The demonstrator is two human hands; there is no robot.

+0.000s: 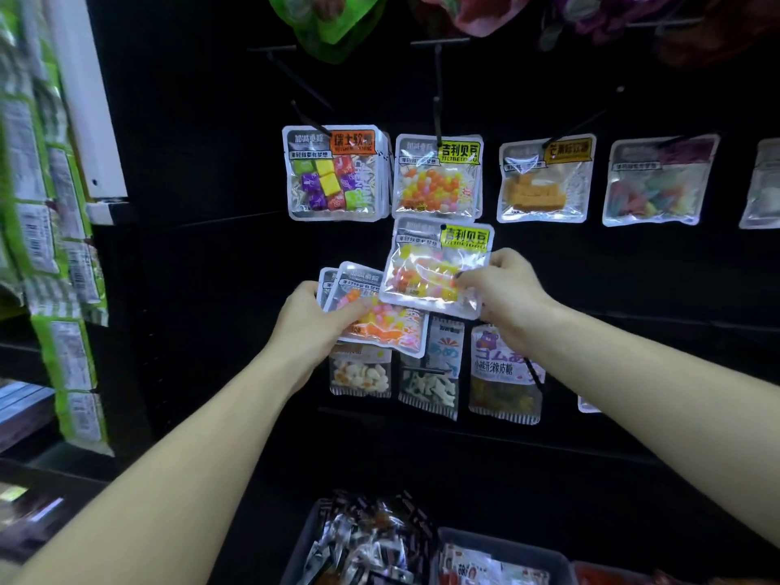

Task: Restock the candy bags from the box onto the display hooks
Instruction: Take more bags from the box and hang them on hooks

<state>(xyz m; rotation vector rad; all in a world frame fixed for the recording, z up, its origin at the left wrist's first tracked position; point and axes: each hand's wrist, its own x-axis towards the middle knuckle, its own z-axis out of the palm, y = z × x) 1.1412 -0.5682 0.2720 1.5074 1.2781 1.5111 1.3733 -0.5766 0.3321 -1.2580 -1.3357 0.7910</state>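
Black pegboard [548, 289] filled my view; my right hand [502, 289] pinched one jellybean bag [434, 268] below its hook [438, 103], my left hand [314, 318] gripped a small stack [375, 318].

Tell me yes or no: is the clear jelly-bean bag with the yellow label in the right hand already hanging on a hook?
No. The right hand holds the clear yellow-labelled jelly-bean bag below the hook, its hole free.

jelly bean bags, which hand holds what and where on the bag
The right hand pinches one jelly bean bag at its lower right edge. The left hand grips a small stack of bags by its left side.
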